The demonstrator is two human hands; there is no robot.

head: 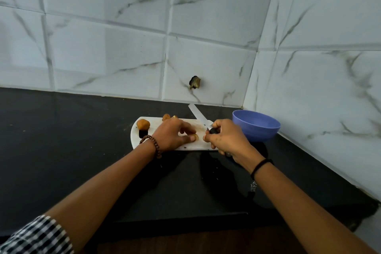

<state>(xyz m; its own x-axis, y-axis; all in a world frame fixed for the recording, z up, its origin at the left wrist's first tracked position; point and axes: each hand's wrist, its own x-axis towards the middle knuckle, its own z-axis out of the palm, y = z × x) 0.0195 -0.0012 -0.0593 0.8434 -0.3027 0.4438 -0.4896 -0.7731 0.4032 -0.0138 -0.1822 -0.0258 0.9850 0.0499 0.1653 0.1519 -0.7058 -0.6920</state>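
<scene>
Knife [198, 116] gripped in right hand [224, 139], blade angled toward wall. Left hand [172, 134] pinches yellow piece [195, 136] on cutting board [137, 141], just left of the knife hand.

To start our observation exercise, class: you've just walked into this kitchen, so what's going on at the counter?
A person seems to be cutting food on a white cutting board on the black counter. The left hand pinches a small yellowish-brown piece on the board. The right hand grips a knife by its dark handle, blade pointing towards the tiled wall, off the piece. Round brown lumps sit at the board's far side. A blue bowl stands to the right.
</scene>
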